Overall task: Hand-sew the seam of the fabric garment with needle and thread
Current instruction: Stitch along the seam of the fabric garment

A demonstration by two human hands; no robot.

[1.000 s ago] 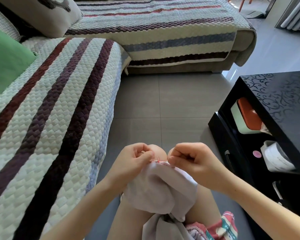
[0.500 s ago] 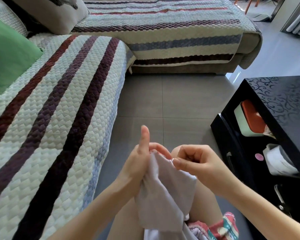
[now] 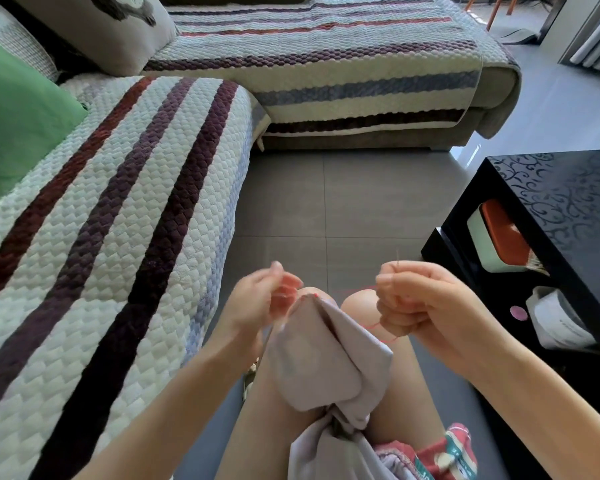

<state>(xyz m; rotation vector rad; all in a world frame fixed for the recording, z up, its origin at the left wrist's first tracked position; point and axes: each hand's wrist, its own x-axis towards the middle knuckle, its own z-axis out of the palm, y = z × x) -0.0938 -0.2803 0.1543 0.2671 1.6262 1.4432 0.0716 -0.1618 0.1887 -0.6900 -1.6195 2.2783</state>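
The fabric (image 3: 326,355) is soft and limp; the left hand (image 3: 260,299) pinches its seam edge. The right hand (image 3: 420,306) has its grip clamped on the thin needle (image 3: 398,263) and the thread (image 3: 357,291).

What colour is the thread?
Red; the thread shows best in the head view, running from the fabric to the right hand.

A home living room: a corner sofa (image 3: 326,64) under striped quilted covers, cushions (image 3: 21,109), tiled floor (image 3: 326,202), black coffee table (image 3: 568,209).
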